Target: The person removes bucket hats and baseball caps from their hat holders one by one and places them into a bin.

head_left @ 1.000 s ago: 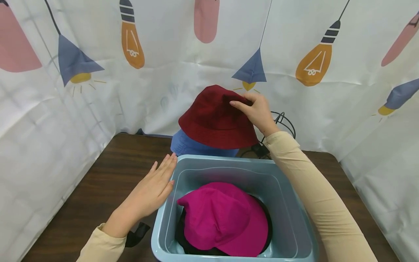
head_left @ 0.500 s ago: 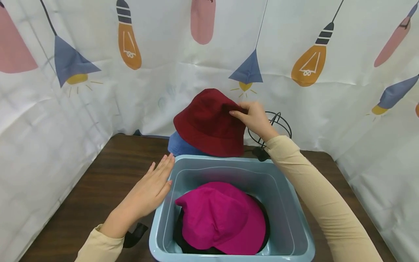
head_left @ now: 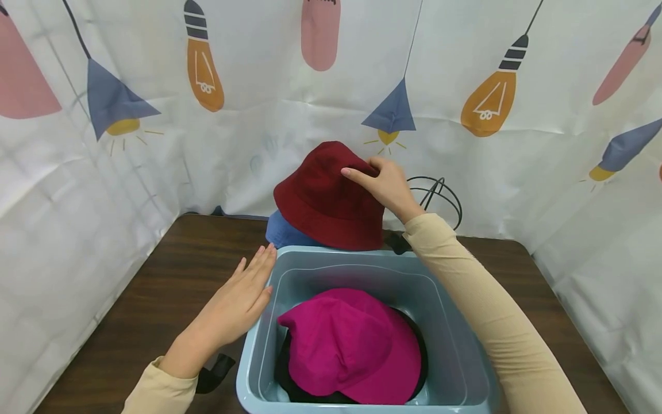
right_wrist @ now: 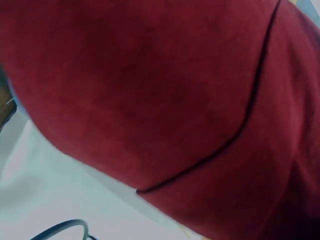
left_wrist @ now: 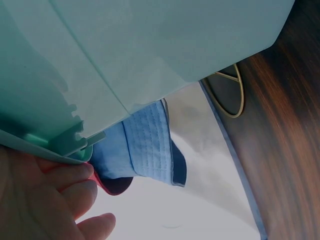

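Note:
A dark red bucket hat (head_left: 331,201) sits tilted over a blue bucket hat (head_left: 289,231) behind the bin. My right hand (head_left: 385,184) holds the red hat at the right of its crown, thumb across the near side. In the right wrist view the red fabric (right_wrist: 150,90) fills most of the picture and hides the fingers. My left hand (head_left: 235,302), fingers straight, rests along the left rim of the light blue plastic bin (head_left: 450,322). Inside the bin lies a magenta cap (head_left: 351,345) on top of a black hat (head_left: 283,368).
The bin stands on a dark wood table (head_left: 155,299). Behind it to the right is a black wire frame (head_left: 439,192). A white curtain printed with lamps (head_left: 289,115) surrounds the back and sides. The left wrist view shows the blue hat's stitched brim (left_wrist: 145,145) beyond the bin.
The red bucket hat has come down slightly and left over the blue one. My right hand has shifted left across its crown. The left hand stays on the bin's rim.

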Available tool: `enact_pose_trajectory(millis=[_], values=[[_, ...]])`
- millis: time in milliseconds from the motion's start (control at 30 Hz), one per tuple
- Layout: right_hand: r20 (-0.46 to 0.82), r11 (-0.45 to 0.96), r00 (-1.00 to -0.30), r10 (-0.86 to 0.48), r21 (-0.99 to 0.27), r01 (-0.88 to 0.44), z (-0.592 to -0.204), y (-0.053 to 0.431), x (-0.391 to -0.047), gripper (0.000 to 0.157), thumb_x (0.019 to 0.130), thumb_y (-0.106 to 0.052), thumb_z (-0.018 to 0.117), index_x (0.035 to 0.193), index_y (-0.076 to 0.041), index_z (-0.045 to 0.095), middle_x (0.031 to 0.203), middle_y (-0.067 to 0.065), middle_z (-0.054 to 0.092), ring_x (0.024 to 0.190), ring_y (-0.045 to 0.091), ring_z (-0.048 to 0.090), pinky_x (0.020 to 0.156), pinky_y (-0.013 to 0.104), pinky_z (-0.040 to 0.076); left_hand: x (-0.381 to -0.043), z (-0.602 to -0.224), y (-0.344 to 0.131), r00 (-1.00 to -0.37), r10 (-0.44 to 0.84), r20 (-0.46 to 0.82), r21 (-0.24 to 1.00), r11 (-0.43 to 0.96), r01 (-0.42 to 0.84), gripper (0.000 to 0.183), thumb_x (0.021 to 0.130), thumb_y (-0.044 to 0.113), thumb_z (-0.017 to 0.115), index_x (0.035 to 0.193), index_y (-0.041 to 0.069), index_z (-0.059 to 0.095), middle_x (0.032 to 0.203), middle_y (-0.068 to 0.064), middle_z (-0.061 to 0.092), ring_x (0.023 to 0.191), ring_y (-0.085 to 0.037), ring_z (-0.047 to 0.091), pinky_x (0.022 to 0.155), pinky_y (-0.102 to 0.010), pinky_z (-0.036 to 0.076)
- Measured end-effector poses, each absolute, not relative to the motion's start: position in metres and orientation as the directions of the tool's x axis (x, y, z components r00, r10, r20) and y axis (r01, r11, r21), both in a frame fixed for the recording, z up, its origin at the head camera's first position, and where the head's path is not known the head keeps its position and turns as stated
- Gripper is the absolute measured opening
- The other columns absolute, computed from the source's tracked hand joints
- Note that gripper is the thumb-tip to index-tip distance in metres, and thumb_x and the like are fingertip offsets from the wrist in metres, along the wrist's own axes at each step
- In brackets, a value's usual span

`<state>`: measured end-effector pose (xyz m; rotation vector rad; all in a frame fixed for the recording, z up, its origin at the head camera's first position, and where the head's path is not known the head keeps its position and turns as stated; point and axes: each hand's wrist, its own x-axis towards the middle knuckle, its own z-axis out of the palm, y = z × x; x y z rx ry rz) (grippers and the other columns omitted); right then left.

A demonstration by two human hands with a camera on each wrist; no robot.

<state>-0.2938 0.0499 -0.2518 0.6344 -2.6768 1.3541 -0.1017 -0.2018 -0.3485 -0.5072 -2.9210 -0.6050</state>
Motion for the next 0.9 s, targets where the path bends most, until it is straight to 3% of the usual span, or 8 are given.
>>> enact_pose_trajectory(millis=[233, 400, 633, 900], values=[[0.252, 0.574, -0.923, -0.291, -0.726, -0.379, -0.248, 0.039, -0.292, 0.053, 0.076, -0.06, 0.066, 0.077, -0.009, 0.049, 0.069, 0.005, 0.046, 0.068, 0.019, 0.045, 0.059, 0.031, 0.037, -0.101, -0.349, -0.202, -0.937, 0.298, 0.182, 0.371, 0.862, 0.346, 0.062, 0.097, 0.021, 0.045, 0.148, -0.002, 0.02, 0.154, -0.017, 0.02, 0.142, -0.033, 0.013, 0.11, -0.058, 0.015], [0.253, 0.58, -0.924, -0.287, -0.722, -0.378, -0.249, 0.037, -0.293, 0.047, 0.078, -0.053, 0.068, 0.078, -0.008, 0.054, 0.07, 0.005, 0.051, 0.068, 0.02, 0.048, 0.059, 0.03, 0.039, -0.101, -0.349, -0.202, -0.936, 0.301, 0.183, 0.368, 0.862, 0.349, 0.062, 0.097, 0.021, 0.045, 0.148, -0.002, 0.02, 0.154, -0.016, 0.02, 0.142, -0.033, 0.013, 0.11, -0.058, 0.015], [0.278, 0.557, -0.9, -0.336, -0.712, -0.428, -0.25, 0.041, -0.301, 0.027, 0.086, -0.027, 0.069, 0.098, -0.003, 0.067, 0.088, 0.01, 0.066, 0.077, 0.022, 0.058, 0.065, 0.03, 0.046, -0.102, -0.349, -0.202, -0.935, 0.303, 0.185, 0.362, 0.863, 0.352, 0.062, 0.097, 0.02, 0.046, 0.148, -0.003, 0.021, 0.154, -0.017, 0.02, 0.142, -0.033, 0.013, 0.11, -0.058, 0.015], [0.286, 0.561, -0.884, -0.37, -0.69, -0.458, -0.246, 0.047, -0.303, 0.029, 0.091, -0.022, 0.064, 0.114, -0.005, 0.064, 0.101, 0.011, 0.066, 0.089, 0.023, 0.06, 0.078, 0.037, 0.048, -0.102, -0.349, -0.202, -0.933, 0.308, 0.186, 0.365, 0.86, 0.356, 0.061, 0.097, 0.02, 0.046, 0.148, -0.003, 0.021, 0.154, -0.017, 0.02, 0.142, -0.033, 0.013, 0.11, -0.058, 0.014]])
